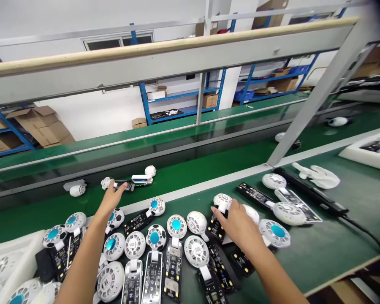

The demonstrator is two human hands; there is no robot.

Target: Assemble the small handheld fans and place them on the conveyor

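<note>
My left hand (112, 197) reaches over the green belt, its thumb and fingers closed round the dark body of a circuit-board unit (128, 185) with a round white head. Just beyond it lies a white-bodied unit (142, 179). On the bench, my right hand (240, 223) is closed on another circuit-board unit (215, 228), whose round white head shows past the fingers. Between my arms lie several similar units, among them one with a blue disc (176, 224) on its head and one with a plain white head (196, 251). My palm hides part of the right-hand unit.
A metal rail (177, 192) separates bench and belt. A slanted post (313, 93) rises at the right. Near it lie a black corded tool (313, 192) and a white glove (319, 175). White foam trays stand at left (25, 249) and right (367, 150).
</note>
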